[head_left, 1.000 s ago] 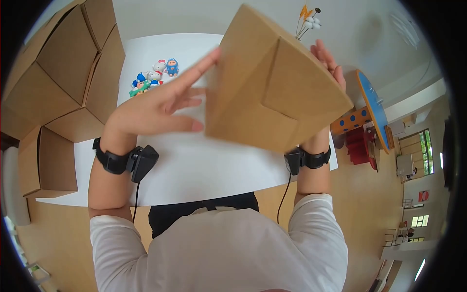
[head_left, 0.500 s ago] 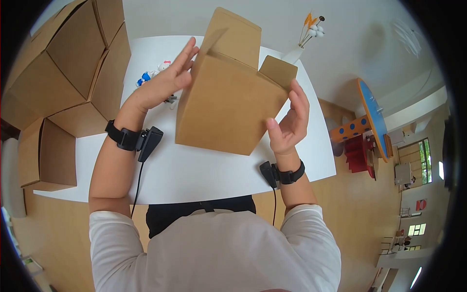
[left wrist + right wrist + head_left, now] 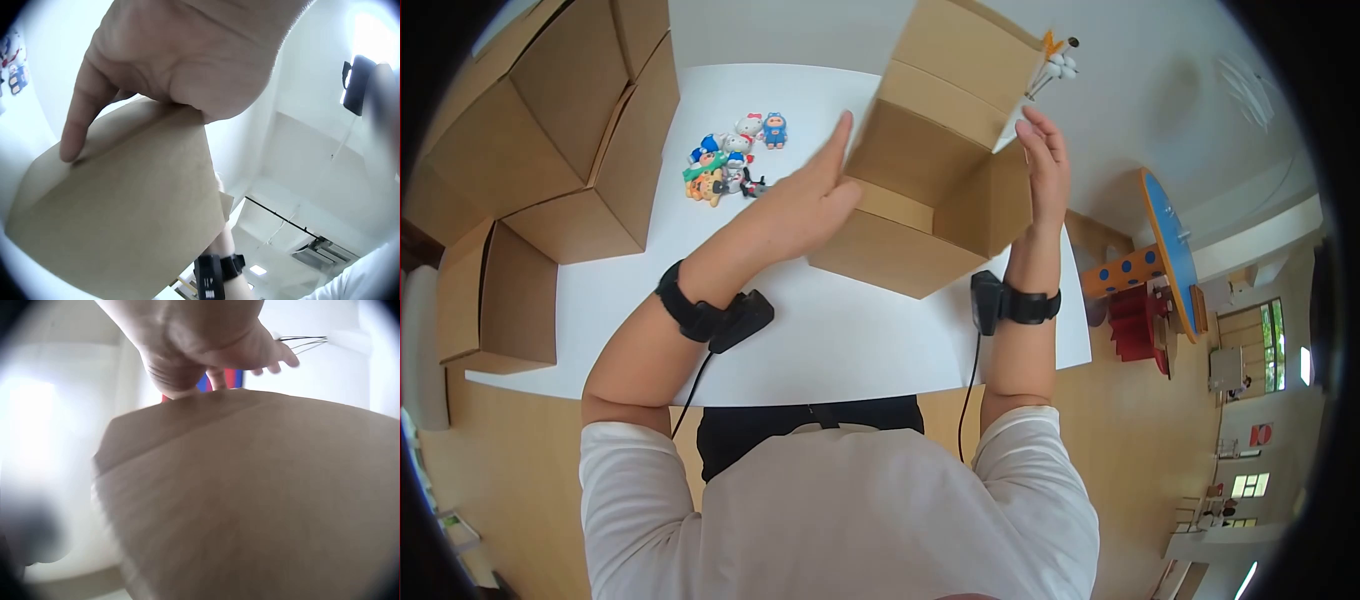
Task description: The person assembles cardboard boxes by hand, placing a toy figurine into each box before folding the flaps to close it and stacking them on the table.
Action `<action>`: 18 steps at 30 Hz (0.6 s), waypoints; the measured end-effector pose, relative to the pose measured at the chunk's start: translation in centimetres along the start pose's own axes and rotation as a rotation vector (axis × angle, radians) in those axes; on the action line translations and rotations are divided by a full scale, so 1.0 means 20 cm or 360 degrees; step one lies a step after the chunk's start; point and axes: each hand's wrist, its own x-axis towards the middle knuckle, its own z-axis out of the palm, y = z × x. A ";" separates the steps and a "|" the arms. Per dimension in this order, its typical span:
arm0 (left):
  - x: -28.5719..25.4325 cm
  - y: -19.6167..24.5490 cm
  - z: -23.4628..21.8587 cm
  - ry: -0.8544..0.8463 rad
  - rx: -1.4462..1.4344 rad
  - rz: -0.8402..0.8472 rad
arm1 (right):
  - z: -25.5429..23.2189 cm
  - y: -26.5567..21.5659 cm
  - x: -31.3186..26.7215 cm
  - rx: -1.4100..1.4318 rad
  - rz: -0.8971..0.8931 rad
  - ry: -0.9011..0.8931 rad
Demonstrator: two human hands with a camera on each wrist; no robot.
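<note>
In the head view, a brown cardboard box [image 3: 900, 240] is held tilted above the white table, its open top and inside facing up. A long lid flap [image 3: 960, 60] stands up at its far side. My left hand [image 3: 810, 205] lies along the box's left side, index finger straight and thumb near the rim. In the left wrist view that finger runs along the cardboard. At the opposite side, my right hand [image 3: 1045, 180] stands with fingers raised and fairly straight by a side flap [image 3: 1008, 195]. The right wrist view shows the box wall [image 3: 250, 487] close below that hand.
Several small toy figures [image 3: 735, 150] sit together on the white table [image 3: 800, 350], left of the box. Stacked cardboard boxes [image 3: 550, 130] rise at the left, with a smaller box [image 3: 515, 300] nearer. Dried flowers [image 3: 1055, 65] show behind the lid flap.
The box has turned from showing its closed bottom, through its side wall, to showing its open inside. The left hand moved right and down along it; the right hand shifted with it.
</note>
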 end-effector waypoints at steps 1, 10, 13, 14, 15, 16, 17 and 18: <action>-0.02 0.02 -0.01 -0.0136 -0.0046 -0.0161 | -0.03 0.02 0.05 0.0074 0.0340 -0.0113; -0.01 -0.27 -0.50 0.0005 0.0563 -0.0194 | -0.05 0.03 0.20 0.0041 0.0490 -0.0783; 0.03 -0.39 -0.50 0.0161 0.0850 -0.0217 | -0.07 0.00 0.20 -0.0179 0.0484 -0.0860; 0.03 -0.38 -0.46 0.0124 0.0773 -0.0262 | -0.07 0.01 0.20 -0.0226 0.0455 -0.0857; 0.04 -0.38 -0.42 0.0086 0.0693 -0.0305 | -0.08 0.01 0.19 -0.0276 0.0444 -0.0875; 0.08 -0.43 -0.39 -0.0034 0.0805 -0.0305 | -0.09 0.00 0.19 -0.0326 0.0433 -0.0891; 0.09 -0.48 -0.34 -0.0065 0.0934 -0.0258 | -0.08 -0.02 0.18 -0.0376 0.0420 -0.0905; 0.10 -0.52 -0.30 -0.0097 0.1062 -0.0206 | -0.08 -0.03 0.17 -0.0421 0.0381 -0.0933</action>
